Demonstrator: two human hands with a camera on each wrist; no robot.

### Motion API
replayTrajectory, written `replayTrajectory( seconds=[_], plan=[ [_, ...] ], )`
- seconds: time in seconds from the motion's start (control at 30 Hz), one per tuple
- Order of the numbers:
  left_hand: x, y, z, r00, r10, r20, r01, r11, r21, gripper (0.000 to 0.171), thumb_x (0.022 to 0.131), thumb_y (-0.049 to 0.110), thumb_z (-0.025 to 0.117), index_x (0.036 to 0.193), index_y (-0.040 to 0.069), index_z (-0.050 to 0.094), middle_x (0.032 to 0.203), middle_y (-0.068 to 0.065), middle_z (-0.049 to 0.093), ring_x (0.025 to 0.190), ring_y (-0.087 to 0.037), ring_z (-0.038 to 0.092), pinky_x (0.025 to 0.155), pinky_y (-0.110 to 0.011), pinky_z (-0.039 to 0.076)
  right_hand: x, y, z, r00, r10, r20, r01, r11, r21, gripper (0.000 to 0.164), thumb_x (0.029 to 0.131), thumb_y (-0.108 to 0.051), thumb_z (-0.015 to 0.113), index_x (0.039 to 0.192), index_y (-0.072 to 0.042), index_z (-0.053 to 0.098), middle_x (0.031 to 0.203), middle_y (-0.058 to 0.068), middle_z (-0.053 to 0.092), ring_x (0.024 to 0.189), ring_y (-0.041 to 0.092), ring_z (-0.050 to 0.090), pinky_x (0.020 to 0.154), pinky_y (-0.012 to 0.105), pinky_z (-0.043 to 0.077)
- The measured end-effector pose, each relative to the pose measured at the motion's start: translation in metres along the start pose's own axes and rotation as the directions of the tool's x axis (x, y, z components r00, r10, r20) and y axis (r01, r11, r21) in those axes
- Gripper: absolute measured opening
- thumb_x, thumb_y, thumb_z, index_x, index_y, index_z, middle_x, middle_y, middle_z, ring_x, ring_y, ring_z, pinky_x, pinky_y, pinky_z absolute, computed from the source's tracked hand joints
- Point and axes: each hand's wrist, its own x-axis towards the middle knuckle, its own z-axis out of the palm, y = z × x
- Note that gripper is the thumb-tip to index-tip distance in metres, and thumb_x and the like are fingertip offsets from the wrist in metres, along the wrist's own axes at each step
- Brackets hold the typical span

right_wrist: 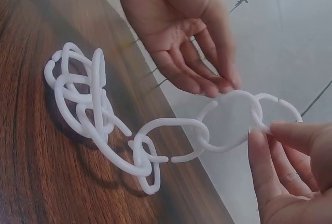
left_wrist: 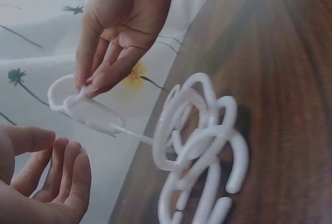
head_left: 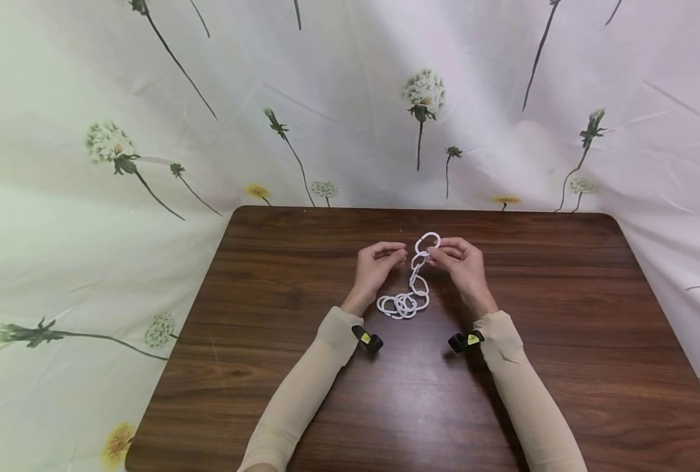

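A chain of white plastic C-shaped rings (right_wrist: 97,68) rises from the table, its lower links heaped there and its upper links raised between the hands. My right hand (head_left: 466,265) pinches the chain near its upper end between thumb and fingertips, where the last two rings (right_wrist: 258,111) join. The end ring (head_left: 416,244) stands up beyond those fingertips. To the left of the chain is my left hand (head_left: 375,267), its fingers loosely bent and thumb close to the index finger. Nothing shows between them, and in the right wrist view its fingertips are right by a raised ring (right_wrist: 234,94).
The brown wooden table (head_left: 267,367) has rounded corners and a far edge just beyond the hands. Behind it hangs a white cloth (head_left: 350,105) printed with dandelions. Black wrist cameras (head_left: 369,341) are strapped over the beige sleeves (head_left: 303,393).
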Motion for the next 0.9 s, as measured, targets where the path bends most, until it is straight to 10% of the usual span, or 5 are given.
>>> replayTrajectory(
  seconds=[0.33, 0.67, 0.9],
  plan=[
    [0.012, 0.000, -0.003, 0.995, -0.028, 0.094, 0.026, 1.000, 0.015, 0.025, 0.092, 0.003, 0.078, 0.115, -0.007, 0.075, 0.104, -0.013, 0.080, 0.085, -0.004, 0.073, 0.084, -0.022, 0.062, 0.004, 0.005, 0.007, 0.998, 0.048, 0.050, -0.051, 0.997, 0.055, 0.030, 0.093, 0.008, 0.071, 0.116, 0.017, 0.054, 0.084, 0.000, 0.078, 0.077, 0.011, 0.077, 0.080, 0.028, 0.067],
    [0.014, 0.000, -0.008, 0.987, -0.087, 0.134, 0.092, 0.995, -0.037, 0.028, 0.095, 0.004, 0.075, 0.119, -0.010, 0.072, 0.101, -0.006, 0.080, 0.085, -0.005, 0.075, 0.106, -0.062, 0.055, 0.006, 0.010, 0.009, 0.994, 0.098, 0.039, -0.101, 0.990, 0.098, 0.026, 0.095, 0.010, 0.068, 0.115, 0.016, 0.052, 0.083, 0.001, 0.079, 0.078, 0.011, 0.078, 0.080, 0.025, 0.066],
    [0.014, -0.002, -0.008, 0.986, -0.095, 0.135, 0.104, 0.992, -0.067, 0.028, 0.094, 0.001, 0.074, 0.119, -0.012, 0.071, 0.092, 0.002, 0.077, 0.084, -0.006, 0.074, 0.097, -0.049, 0.063, 0.006, 0.012, 0.013, 0.991, 0.121, 0.049, -0.125, 0.989, 0.082, 0.017, 0.095, 0.010, 0.068, 0.106, 0.005, 0.057, 0.083, 0.000, 0.078, 0.078, 0.011, 0.078, 0.079, 0.025, 0.066]
  ],
)
